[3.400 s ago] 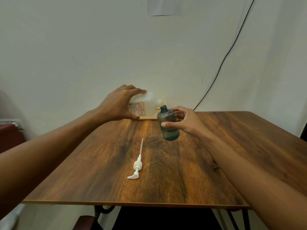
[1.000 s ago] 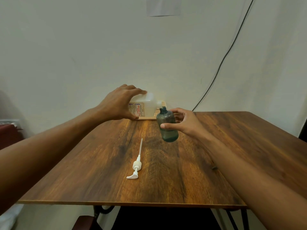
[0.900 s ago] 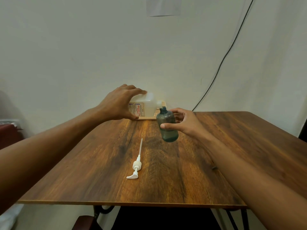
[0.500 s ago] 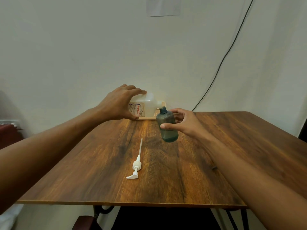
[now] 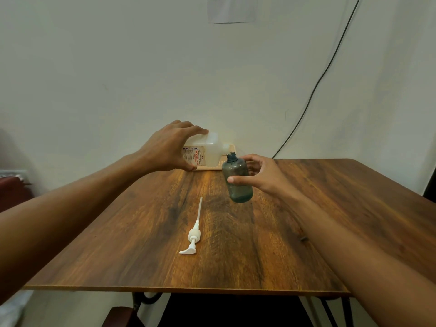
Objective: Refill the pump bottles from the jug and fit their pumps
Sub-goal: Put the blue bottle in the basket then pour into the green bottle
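A white translucent jug [image 5: 210, 151] with a red-lettered label is tipped on its side above the far part of the table, and my left hand [image 5: 168, 147] grips its body. Its spout sits right at the open neck of a smoky grey-green pump bottle [image 5: 238, 185]. My right hand [image 5: 258, 177] holds that bottle slightly tilted, lifted off the wooden table [image 5: 306, 232]. A white pump [image 5: 193, 234] with its long dip tube lies flat on the table in the middle, nearer to me, touched by neither hand.
A light wooden board [image 5: 232, 147] lies at the table's back edge against the wall, partly behind the jug. A black cable [image 5: 313, 90] runs down the wall at the right. A paper sheet [image 5: 231, 9] hangs high on the wall.
Almost nothing differs over the last second: the jug stays tipped at the bottle's neck. Since 3.4 s ago the bottle has shifted slightly.
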A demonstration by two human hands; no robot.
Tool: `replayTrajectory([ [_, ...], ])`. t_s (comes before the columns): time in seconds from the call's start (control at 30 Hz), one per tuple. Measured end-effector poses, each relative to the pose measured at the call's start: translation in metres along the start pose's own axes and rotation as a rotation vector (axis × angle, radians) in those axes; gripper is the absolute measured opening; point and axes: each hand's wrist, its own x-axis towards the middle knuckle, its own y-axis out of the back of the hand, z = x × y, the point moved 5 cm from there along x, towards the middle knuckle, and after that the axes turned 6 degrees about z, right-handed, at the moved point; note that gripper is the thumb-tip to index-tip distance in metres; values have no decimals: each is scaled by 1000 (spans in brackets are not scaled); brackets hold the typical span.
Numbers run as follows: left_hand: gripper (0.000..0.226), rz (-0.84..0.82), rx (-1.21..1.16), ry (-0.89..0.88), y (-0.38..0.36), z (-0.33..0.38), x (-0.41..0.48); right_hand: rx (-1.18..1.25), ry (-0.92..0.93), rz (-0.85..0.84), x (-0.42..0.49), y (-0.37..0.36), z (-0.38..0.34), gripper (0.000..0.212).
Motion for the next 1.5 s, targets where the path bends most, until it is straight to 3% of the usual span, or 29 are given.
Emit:
replayTrajectory([
  [0.33, 93, -6, 1, 2, -2, 1, 0, -4, -6, -9, 0, 1, 3, 74],
  [0.5, 93, -1, -6, 2, -2, -1, 0, -10, 7, 4, -2, 1, -1, 89],
  [0.83, 92, 17, -74, 37, -13, 0, -11, -16, 5, 11, -5, 1, -4, 85],
  [0.93, 92, 37, -134, 65, -19, 4, -19, -21, -1, 13, -5, 1, -3, 74],
  [1.5, 86, 197, -628, 734, -95, -42, -123, 33, -50, 57, -11, 5, 18, 76],
])
